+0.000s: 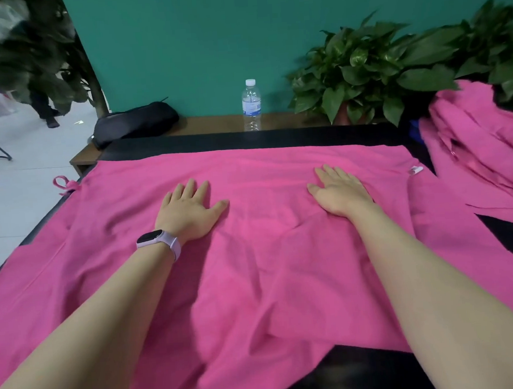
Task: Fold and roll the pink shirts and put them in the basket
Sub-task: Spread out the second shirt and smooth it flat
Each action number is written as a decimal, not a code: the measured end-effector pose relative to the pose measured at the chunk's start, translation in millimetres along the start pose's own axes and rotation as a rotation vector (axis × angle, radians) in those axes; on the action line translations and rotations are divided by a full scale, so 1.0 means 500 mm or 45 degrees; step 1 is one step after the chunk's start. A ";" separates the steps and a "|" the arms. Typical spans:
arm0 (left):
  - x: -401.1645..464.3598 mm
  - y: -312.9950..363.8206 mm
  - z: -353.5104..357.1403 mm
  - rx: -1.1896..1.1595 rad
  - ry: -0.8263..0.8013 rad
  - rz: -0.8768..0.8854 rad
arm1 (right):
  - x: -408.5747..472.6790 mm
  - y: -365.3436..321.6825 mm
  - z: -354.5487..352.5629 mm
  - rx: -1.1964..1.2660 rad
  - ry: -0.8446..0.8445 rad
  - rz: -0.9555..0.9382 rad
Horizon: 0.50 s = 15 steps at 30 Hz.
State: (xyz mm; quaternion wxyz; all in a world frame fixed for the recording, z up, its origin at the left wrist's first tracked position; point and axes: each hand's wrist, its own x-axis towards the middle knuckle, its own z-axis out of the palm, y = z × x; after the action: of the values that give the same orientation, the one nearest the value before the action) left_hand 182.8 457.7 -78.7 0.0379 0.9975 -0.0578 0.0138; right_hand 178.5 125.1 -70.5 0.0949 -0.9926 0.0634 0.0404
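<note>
A large pink shirt (265, 254) lies spread flat over the black table (368, 372), covering most of it. My left hand (189, 211) lies flat on the shirt, left of centre, fingers straight and spread; a watch sits on that wrist. My right hand (340, 191) presses flat on the shirt to the right, fingers straight. A pile of more pink shirts (479, 148) is heaped at the table's right side. No basket is in view.
A clear water bottle (251, 105) stands on a wooden ledge (214, 124) behind the table, against a green wall. A black bag (135, 124) lies at the ledge's left end. Potted plants (371, 68) stand at the right. A person's legs (44, 109) show far left.
</note>
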 end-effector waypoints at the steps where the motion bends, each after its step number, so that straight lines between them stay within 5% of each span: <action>1: 0.016 -0.002 0.002 0.001 0.007 0.005 | 0.016 0.000 -0.002 -0.008 0.000 -0.007; 15: 0.136 -0.008 0.000 -0.054 0.082 0.061 | 0.143 -0.005 -0.011 0.053 0.161 -0.055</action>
State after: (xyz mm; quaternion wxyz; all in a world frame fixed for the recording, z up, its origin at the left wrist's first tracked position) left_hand 251.0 453.7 -77.0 0.0605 0.9939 -0.0808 0.0455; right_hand 250.0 117.9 -71.5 0.1123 -0.9921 0.0488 -0.0258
